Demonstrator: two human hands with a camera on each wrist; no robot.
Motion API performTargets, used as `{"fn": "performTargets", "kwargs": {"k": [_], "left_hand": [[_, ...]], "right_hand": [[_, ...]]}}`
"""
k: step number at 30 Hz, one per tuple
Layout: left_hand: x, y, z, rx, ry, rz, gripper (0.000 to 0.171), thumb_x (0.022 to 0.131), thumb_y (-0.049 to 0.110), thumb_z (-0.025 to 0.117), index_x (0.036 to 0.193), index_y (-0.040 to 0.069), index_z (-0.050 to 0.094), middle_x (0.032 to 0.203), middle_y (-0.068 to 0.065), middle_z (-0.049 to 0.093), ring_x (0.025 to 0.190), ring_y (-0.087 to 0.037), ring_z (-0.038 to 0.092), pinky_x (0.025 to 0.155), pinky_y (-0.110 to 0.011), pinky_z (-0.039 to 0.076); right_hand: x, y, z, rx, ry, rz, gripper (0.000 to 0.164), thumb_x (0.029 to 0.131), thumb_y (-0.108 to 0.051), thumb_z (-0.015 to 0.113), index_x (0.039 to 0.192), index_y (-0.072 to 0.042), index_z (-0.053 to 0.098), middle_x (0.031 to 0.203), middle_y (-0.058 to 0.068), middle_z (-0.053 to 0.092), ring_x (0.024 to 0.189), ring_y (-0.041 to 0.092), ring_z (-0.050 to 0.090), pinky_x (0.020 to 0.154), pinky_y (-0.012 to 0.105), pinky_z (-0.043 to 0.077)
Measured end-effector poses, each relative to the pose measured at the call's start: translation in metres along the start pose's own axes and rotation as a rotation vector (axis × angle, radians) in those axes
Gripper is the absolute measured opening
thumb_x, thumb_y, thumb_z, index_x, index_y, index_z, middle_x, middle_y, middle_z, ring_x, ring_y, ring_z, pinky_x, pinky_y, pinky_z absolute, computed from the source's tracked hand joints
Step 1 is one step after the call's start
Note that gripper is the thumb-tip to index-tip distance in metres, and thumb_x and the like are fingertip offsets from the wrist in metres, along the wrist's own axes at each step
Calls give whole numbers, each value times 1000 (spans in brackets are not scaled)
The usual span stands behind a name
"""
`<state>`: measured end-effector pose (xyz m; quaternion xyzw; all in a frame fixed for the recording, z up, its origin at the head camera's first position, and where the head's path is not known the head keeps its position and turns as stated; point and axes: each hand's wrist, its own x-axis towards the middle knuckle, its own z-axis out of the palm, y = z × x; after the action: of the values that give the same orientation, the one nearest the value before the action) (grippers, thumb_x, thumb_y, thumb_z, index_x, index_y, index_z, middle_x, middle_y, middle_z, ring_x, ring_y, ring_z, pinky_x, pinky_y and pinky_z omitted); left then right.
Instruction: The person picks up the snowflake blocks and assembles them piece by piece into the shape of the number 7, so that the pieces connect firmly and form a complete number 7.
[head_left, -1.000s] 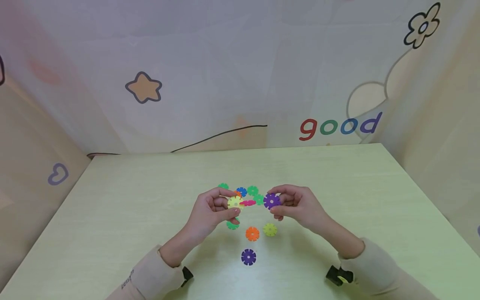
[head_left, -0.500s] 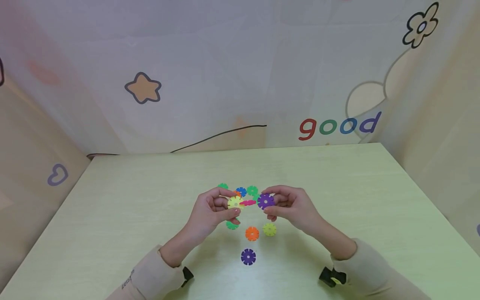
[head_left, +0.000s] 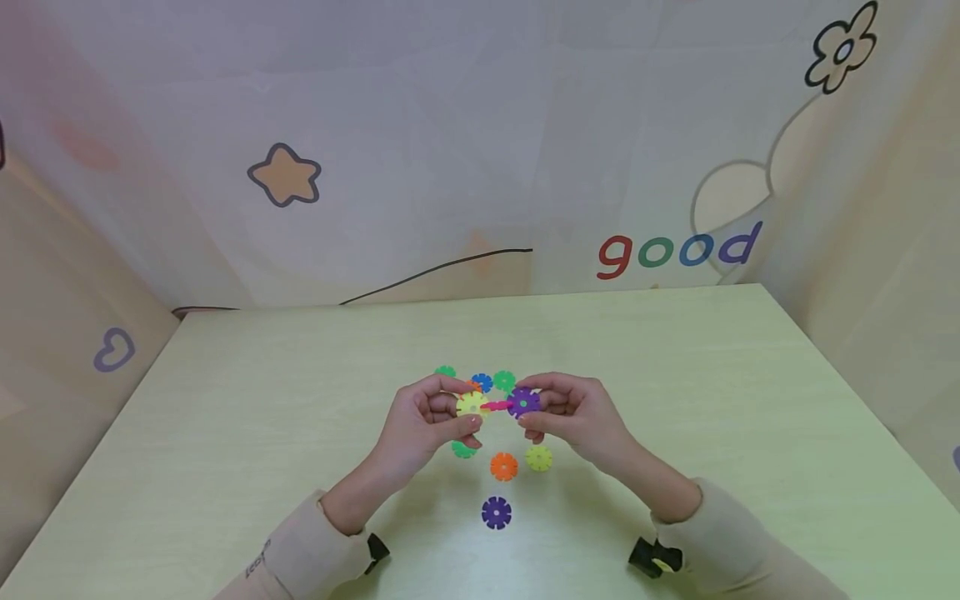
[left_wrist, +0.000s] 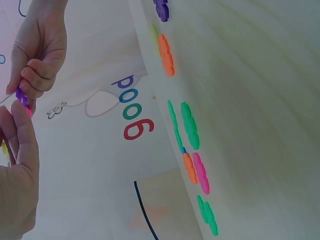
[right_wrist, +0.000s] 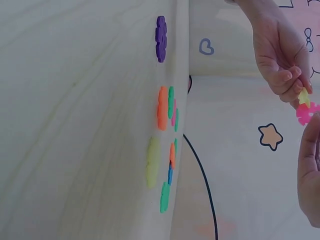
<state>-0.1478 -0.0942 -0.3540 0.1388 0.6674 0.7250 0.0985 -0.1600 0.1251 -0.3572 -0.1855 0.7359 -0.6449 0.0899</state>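
Observation:
My left hand (head_left: 431, 417) pinches a yellow slotted snowflake disc (head_left: 472, 405) between thumb and fingers, raised over the table. A pink snowflake disc (head_left: 497, 406), edge-on in the head view, sticks out from the yellow one toward the right. My right hand (head_left: 573, 408) pinches a purple snowflake disc (head_left: 523, 403) by its right side, its left edge right at the pink disc. The right wrist view shows the pink disc (right_wrist: 306, 116) face-on below the yellow piece (right_wrist: 304, 97). In the left wrist view, fingers partly cover the purple disc (left_wrist: 21, 96).
On the table (head_left: 300, 392) lie loose discs: an orange one (head_left: 504, 467), a yellow-green one (head_left: 538, 458) and a purple one (head_left: 497, 512) nearer me. Green (head_left: 504, 381) and blue (head_left: 482, 382) discs lie behind the hands. A printed curtain (head_left: 420, 167) surrounds the table.
My right hand has moved left with the purple disc, bringing it from a gap away up to the pink disc's end. My left hand has stayed nearly still.

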Motion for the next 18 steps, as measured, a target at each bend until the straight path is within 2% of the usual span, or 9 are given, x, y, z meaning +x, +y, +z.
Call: {"fn": "performTargets", "kwargs": {"k": [10, 18], "left_hand": [[1, 0, 0, 5, 31, 18, 30, 79, -9, 64, 107, -11, 55, 70, -6, 64, 57, -17, 65, 63, -33, 54], [1, 0, 0, -8, 9, 13, 32, 80, -9, 63, 110, -11, 53, 68, -4, 62, 57, -16, 64, 64, -33, 54]], "right_hand": [[0, 0, 6, 49, 32, -87, 34, 78, 3, 67, 110, 10, 58, 76, 8, 66, 62, 17, 64, 63, 31, 54], [-2, -1, 4, 6, 16, -96, 35, 79, 3, 66, 112, 9, 57, 78, 16, 64, 64, 18, 65, 65, 32, 54]]}}
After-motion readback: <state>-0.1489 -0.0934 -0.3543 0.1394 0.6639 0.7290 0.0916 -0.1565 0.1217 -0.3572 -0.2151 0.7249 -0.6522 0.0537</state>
